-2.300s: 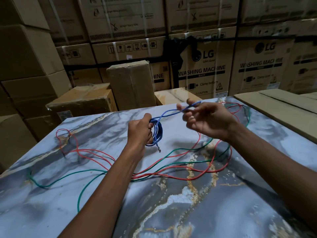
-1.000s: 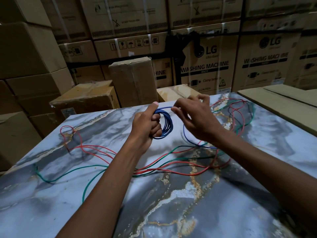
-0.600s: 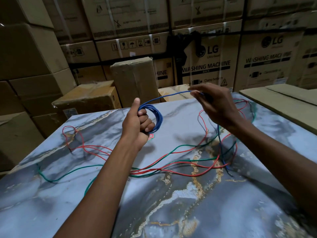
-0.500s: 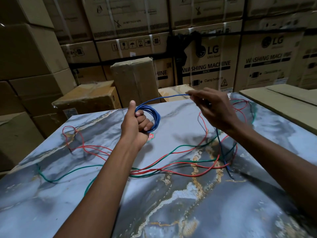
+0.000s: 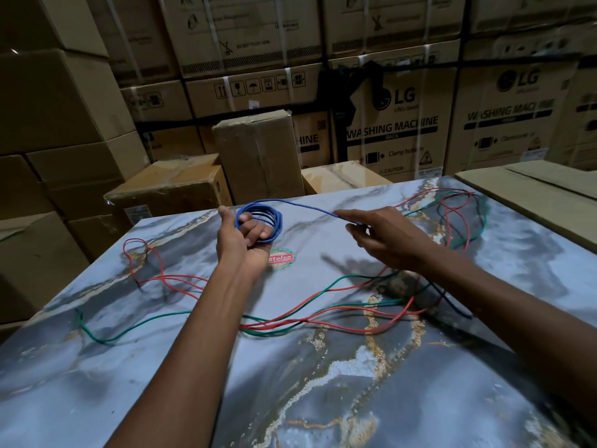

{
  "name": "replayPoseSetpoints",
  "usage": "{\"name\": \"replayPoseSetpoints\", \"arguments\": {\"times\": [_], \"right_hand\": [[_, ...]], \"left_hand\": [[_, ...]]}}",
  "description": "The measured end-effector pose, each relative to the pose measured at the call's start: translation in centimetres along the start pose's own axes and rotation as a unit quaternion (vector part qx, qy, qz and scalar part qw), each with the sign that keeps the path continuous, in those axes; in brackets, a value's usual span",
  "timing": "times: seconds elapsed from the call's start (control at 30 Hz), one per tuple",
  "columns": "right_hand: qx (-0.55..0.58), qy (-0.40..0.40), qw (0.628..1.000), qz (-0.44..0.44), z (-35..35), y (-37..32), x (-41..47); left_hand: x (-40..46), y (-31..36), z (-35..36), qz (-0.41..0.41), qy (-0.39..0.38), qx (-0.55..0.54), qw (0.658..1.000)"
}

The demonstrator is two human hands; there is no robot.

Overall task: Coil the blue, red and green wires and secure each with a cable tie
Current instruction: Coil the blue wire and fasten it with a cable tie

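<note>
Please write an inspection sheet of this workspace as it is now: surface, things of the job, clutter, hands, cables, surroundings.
Surface: marble-pattern tabletop, with a round red-green sticker.
Job's things: blue wire partly coiled, its tail trailing right; red wire and green wire lie loose, uncoiled. Cable ties: nothing seen.
Clutter: nothing seen.
Hands: left hand holds the blue coil, fingers through it; right hand pinches the blue strand leading from the coil.
Cables: red and green cross each other mid-table and tangle at the far right corner.
Surroundings: stacked cardboard boxes, some marked washing machine.
</note>
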State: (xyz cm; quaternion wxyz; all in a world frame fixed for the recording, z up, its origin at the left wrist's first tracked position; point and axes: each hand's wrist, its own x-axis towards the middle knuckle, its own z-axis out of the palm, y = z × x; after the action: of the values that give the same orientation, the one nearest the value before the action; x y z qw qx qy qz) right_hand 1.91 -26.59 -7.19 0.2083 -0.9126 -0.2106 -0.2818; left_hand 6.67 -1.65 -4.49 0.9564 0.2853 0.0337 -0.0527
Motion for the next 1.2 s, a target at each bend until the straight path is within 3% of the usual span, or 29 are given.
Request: {"name": "replayPoseSetpoints", "arguments": {"times": [0.07, 0.13, 0.37, 0.5, 0.73, 0.93, 1.2], "right_hand": [[0.101, 0.044, 0.993, 0.04, -0.1, -0.1, -0.1], [0.132, 0.107, 0.984, 0.052, -0.2, -0.5, 0.0], [-0.11, 0.162, 0.974, -0.114, -0.4, -2.6, 0.2], [-0.16, 0.153, 0.97, -0.096, -0.7, -3.4, 0.2], [-0.156, 0.04, 0.984, -0.078, -1.6, -5.3, 0.1], [-0.115, -0.008, 0.981, -0.154, -1.2, -8.6, 0.0], [0.002, 0.018, 0.987, -0.159, -2.3, -9.2, 0.0]], "left_hand": [[0.6, 0.8, -0.8, 0.019, 0.035, -0.006, 0.999], [1.3, 1.2, -1.7, 0.031, 0.07, -0.002, 0.997], [1.4, 1.0, -2.0, 0.046, 0.115, 0.027, 0.992], [0.6, 0.5, -1.0, 0.047, 0.096, 0.061, 0.992], [-1.2, -0.7, 1.4, 0.048, 0.027, 0.113, 0.992], [-1.7, -1.7, 2.1, 0.036, -0.046, 0.139, 0.989], [-1.5, -2.4, 1.5, 0.075, -0.116, 0.306, 0.942]]}}
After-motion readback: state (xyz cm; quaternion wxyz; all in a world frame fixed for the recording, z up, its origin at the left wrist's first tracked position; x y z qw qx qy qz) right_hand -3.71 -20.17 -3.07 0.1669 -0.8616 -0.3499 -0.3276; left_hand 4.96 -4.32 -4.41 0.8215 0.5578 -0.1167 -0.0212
